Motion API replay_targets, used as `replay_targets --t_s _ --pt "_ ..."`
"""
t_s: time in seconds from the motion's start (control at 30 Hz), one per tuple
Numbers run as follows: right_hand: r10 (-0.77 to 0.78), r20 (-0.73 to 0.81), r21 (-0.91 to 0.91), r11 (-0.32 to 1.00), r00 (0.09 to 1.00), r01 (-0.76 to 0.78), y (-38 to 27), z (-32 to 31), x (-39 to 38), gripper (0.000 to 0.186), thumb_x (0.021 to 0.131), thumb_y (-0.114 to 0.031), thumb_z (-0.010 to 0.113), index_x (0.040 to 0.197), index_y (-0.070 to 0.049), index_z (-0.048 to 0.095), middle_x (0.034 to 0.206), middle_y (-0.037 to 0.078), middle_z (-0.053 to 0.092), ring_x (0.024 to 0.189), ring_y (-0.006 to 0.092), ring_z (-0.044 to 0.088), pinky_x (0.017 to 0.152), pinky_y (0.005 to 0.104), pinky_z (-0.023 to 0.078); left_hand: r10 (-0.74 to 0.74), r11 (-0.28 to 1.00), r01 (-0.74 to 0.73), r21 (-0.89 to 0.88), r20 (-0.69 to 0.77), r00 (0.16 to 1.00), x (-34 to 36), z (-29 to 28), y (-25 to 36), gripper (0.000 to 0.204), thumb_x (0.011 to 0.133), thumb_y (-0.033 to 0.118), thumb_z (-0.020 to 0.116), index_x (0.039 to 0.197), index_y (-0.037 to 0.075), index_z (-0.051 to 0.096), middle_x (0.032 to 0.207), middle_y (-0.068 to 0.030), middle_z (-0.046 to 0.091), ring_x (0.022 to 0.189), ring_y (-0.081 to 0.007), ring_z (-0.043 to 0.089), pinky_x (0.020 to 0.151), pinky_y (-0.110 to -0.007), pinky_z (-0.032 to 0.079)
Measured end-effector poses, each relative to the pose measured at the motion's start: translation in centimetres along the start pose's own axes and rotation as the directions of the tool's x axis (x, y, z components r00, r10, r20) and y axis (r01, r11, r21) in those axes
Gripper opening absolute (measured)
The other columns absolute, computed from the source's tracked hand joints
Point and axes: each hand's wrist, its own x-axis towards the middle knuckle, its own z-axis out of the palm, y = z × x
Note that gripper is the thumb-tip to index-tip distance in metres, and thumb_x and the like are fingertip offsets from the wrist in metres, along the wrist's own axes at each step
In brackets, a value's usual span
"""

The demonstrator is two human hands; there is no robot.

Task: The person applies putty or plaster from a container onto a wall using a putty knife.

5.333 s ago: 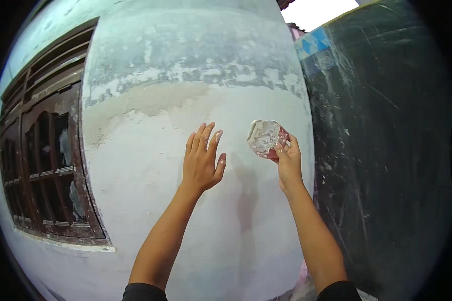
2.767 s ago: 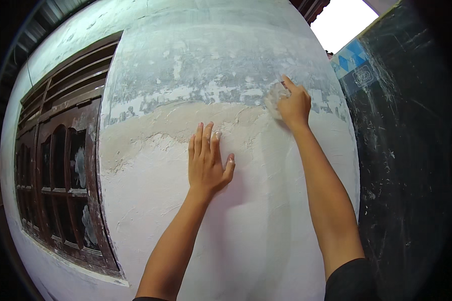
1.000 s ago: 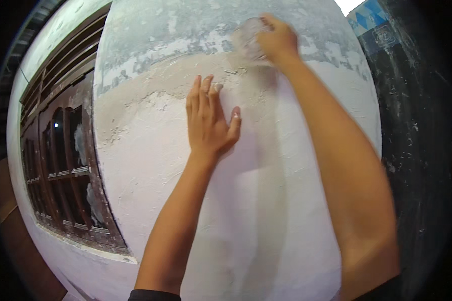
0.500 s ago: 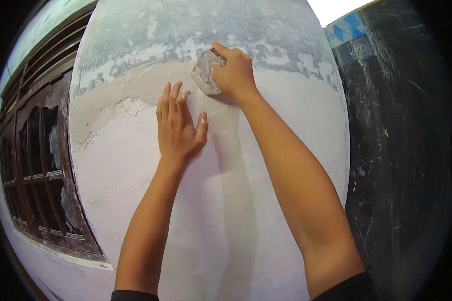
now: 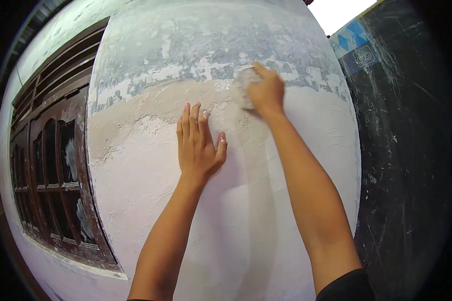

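Note:
My right hand (image 5: pixel 268 94) grips a flat, angular spreader (image 5: pixel 247 88) smeared with grey-beige putty. Its face is against or very close to the wall (image 5: pixel 140 193), at the upper edge of a damp beige putty band (image 5: pixel 150 103); motion blurs its outline. My left hand (image 5: pixel 199 143) rests with its palm toward the wall, just below and left of the spreader. Its fingers point up and the thumb stands apart, with whitish putty on the fingertips. Nothing is in it. Above the band the wall is patchy grey and white; below, it is pale and roughly skimmed.
On the left, a dark brown wooden window (image 5: pixel 60 165) with slats on top and small panes is set in the wall. A tall black scuffed panel (image 5: pixel 407 150) stands along the right side, with a blue-and-white checked strip (image 5: pixel 349 37) near its top.
My right hand has slid the spreader to the right along the putty band. The left hand keeps about the same place on the wall. The whole view has shifted slightly.

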Motion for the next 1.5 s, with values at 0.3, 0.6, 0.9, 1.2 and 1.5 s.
replay_targets --t_s 0.3,0.6,0.9,1.2,1.5 --pt "-0.040 0.020 -0.038 0.998 0.999 0.041 3.2 0.3 -0.1 0.047 0.071 -0.006 0.059 0.117 -0.014 0.067 0.100 0.021 0.063 0.097 0.0360 0.061 0.088 0.0408 0.048 0.011 0.999 -0.010 -0.031 0.008 1.000 0.0 0.2 0.4 0.049 0.082 0.018 0.058 0.125 0.001 0.039 0.142 -0.0189 0.035 0.138 -0.0397 0.024 0.113 -0.051 0.018" --pt "-0.128 0.075 0.055 0.991 0.989 0.124 -0.6 1.7 0.1 0.049 0.072 -0.008 0.060 0.121 -0.014 0.064 0.104 0.020 0.061 0.103 0.0340 0.059 0.090 0.0403 0.047 -0.008 1.000 0.008 0.000 0.025 1.000 0.0 0.1 0.2 0.048 0.083 0.018 0.058 0.124 0.002 0.039 0.141 -0.0194 0.036 0.138 -0.0395 0.024 0.113 -0.050 0.018" --pt "0.117 -0.180 -0.027 0.992 0.977 -0.124 0.7 0.0 1.0 0.051 0.072 -0.004 0.059 0.123 -0.008 0.061 0.111 0.023 0.059 0.108 0.0375 0.056 0.093 0.0405 0.047 -0.007 1.000 0.007 0.001 0.018 1.000 -0.2 0.1 0.1 0.049 0.082 0.018 0.058 0.124 0.003 0.039 0.140 -0.0199 0.037 0.137 -0.0403 0.025 0.112 -0.050 0.019" --pt "0.291 -0.097 -0.045 0.954 0.952 -0.296 0.9 -0.3 2.3 0.049 0.076 -0.006 0.057 0.124 -0.010 0.061 0.115 0.025 0.058 0.112 0.0383 0.054 0.096 0.0425 0.045 0.003 1.000 -0.003 -0.001 0.025 1.000 0.1 -0.1 0.2 0.050 0.081 0.018 0.059 0.124 0.002 0.040 0.141 -0.0203 0.036 0.137 -0.0411 0.025 0.112 -0.050 0.019" --pt "0.000 0.233 0.121 0.992 0.973 -0.029 -0.6 4.0 1.6 0.054 0.070 -0.011 0.059 0.124 -0.014 0.062 0.119 0.024 0.057 0.116 0.0370 0.053 0.098 0.0404 0.045 0.018 1.000 -0.018 -0.018 0.007 1.000 0.1 0.2 0.1 0.050 0.080 0.017 0.059 0.124 0.001 0.039 0.140 -0.0201 0.038 0.137 -0.0412 0.026 0.111 -0.050 0.021"
